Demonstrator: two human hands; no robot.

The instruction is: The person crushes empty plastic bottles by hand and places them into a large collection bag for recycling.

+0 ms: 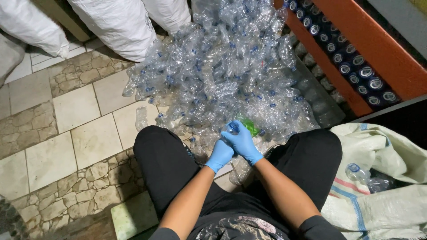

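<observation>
The right hand (pixel 243 141) in a blue glove clamps round a clear plastic bottle (pixel 232 128) at its blue-capped neck; the left hand (pixel 220 155) closes just beneath, steadying it between the knees; the crushed-bottle heap (pixel 222 66) lies ahead within reach; an open woven sack (pixel 382 151) waits at the right.

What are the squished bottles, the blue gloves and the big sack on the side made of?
Bottles: thin clear plastic, probably; see-through, crinkled, shiny.
Gloves on the left hand and right hand: thin rubbery blue material, smooth and snug; likely nitrile or latex.
Sack: looks like woven plastic fabric, matte off-white with stripes.
</observation>
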